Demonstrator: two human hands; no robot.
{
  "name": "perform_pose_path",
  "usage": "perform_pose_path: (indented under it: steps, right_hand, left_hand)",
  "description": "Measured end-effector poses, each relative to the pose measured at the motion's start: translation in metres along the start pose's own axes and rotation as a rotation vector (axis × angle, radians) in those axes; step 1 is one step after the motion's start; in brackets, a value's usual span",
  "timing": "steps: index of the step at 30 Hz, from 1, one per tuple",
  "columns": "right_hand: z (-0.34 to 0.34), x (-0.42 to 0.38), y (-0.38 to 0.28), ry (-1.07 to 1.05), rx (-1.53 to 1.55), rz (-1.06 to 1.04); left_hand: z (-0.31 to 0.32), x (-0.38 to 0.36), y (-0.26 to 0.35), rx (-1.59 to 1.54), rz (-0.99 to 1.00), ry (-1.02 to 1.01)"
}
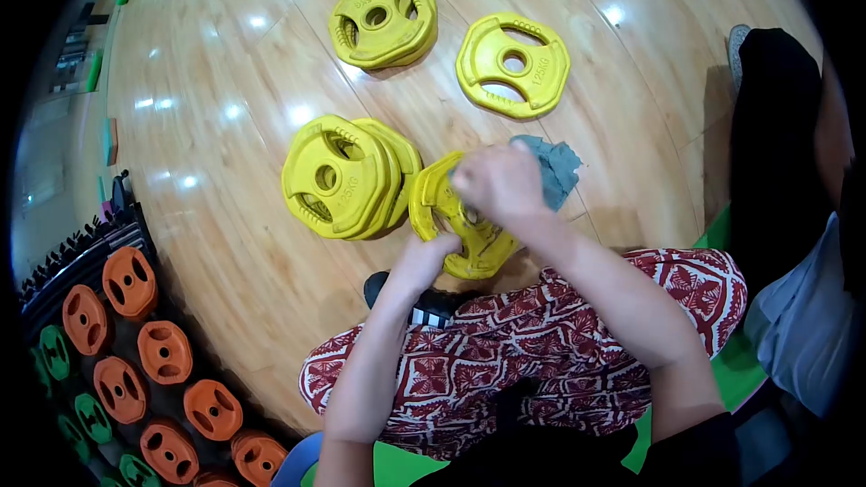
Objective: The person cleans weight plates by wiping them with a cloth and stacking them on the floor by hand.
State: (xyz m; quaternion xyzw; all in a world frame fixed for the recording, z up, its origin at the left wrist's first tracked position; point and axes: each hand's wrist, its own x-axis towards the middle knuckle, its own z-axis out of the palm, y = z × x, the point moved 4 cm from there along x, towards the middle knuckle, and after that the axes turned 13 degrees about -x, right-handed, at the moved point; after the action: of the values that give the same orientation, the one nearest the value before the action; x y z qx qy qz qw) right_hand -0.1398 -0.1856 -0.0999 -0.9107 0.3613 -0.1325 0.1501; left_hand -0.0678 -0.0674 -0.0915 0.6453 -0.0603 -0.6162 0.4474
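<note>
Floorboards (645, 135) run beneath the held plate (478, 257); bracing its lower edge on them would likely spare the wrist, though whether it already touches them cannot be told. A stack of yellow plates (356, 176) stands just left of the held plate, so any turning is best done clear of that side.

The held plate itself sits tilted in front of the person: bright yellow, many-sided with softened corners, with handle openings and dark patches around its middle, which may be scuffs or shadow.

The left hand (428, 261) has its grip closed on the near left edge of the held plate; a firm hold there, thumb flat, should stop it rocking. The right hand (505, 182) is curled over the far right part, where short, even strokes under light pressure would suit. Whether its grip pinches the crumpled grey-blue cloth (559, 167), right of the held plate, cannot be told.
</note>
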Motion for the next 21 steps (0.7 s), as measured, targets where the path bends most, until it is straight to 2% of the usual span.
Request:
perform_pose_path:
  steps: [2,4,6,7,10,11,15,18,20,21]
  right_hand:
    - [0.008,0.001,0.018,-0.038,-0.158,0.07]
    - [-0.001,0.002,0.01,-0.055,-0.214,0.065]
    - [-0.011,-0.001,-0.008,-0.004,0.055,-0.044]
    - [-0.015,-0.002,-0.019,0.059,0.075,-0.052]
    - [-0.006,-0.002,-0.004,0.015,0.048,0.026]
    - [-0.001,-0.001,0.005,0.015,-0.086,0.035]
    - [0.002,0.002,0.016,0.062,-0.157,0.026]
    - [-0.011,-0.002,-0.007,0.045,-0.012,-0.012]
    - [-0.026,-0.003,-0.034,0.118,0.057,-0.15]
    - [-0.012,-0.004,-0.028,-0.001,-0.119,-0.143]
  left_hand:
    - [0.002,-0.002,-0.001,-0.031,0.012,-0.012]
    - [0.003,0.0,0.001,-0.03,0.039,-0.022]
    - [0.003,0.0,0.0,0.017,-0.045,-0.012]
    - [0.004,0.001,-0.005,-0.067,0.037,0.01]
    - [0.004,0.0,-0.003,-0.07,0.045,-0.026]
    - [0.008,-0.003,0.001,-0.117,0.064,-0.005]
    - [0.009,-0.006,0.006,-0.073,0.033,0.026]
    - [0.009,-0.002,0.0,-0.066,0.053,0.019]
    - [0.008,0.006,-0.008,-0.182,0.172,0.064]
    - [0.007,0.002,-0.003,-0.084,0.029,-0.009]
